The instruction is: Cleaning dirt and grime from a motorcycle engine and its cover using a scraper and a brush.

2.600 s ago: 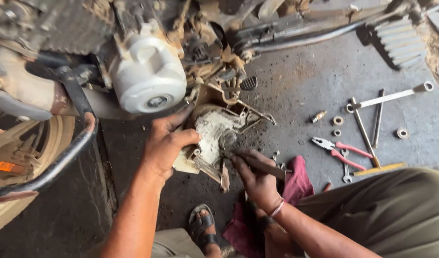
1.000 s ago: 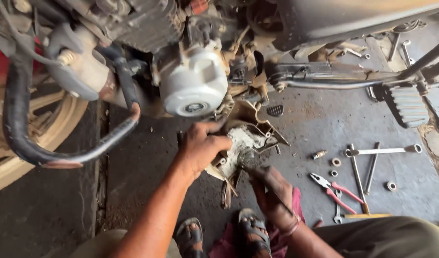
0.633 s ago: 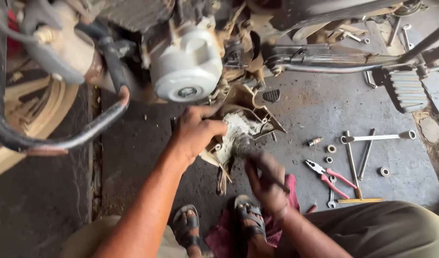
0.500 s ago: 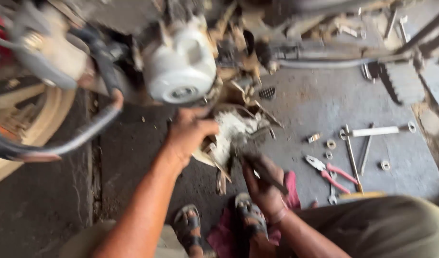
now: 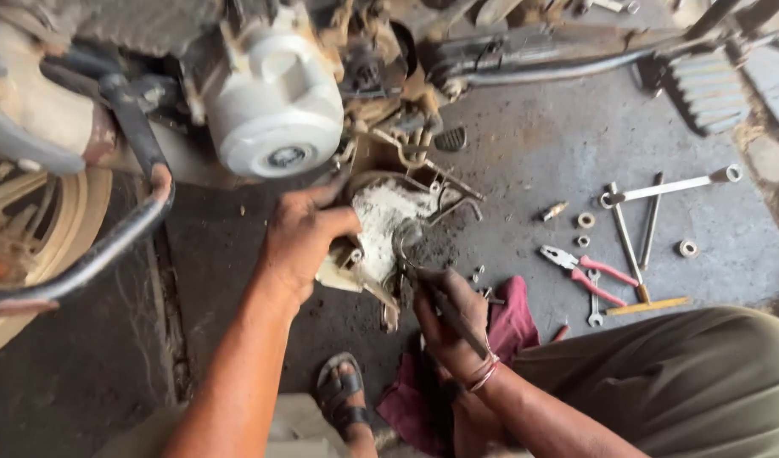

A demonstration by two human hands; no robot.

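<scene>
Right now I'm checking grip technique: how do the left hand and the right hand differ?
The left hand lies spread, palm down, on the pale engine cover, while the right hand is closed around a dark thin tool. The left is fairly clean; the right is blackened with grime and wears wrist bands. Both work at that same cover.

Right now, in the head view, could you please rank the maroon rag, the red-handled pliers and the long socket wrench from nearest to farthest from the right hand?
From the right hand:
1. Maroon rag, just beside and under the wrist.
2. Red-handled pliers, on the floor further right.
3. Long socket wrench, far right, upper floor.
</scene>
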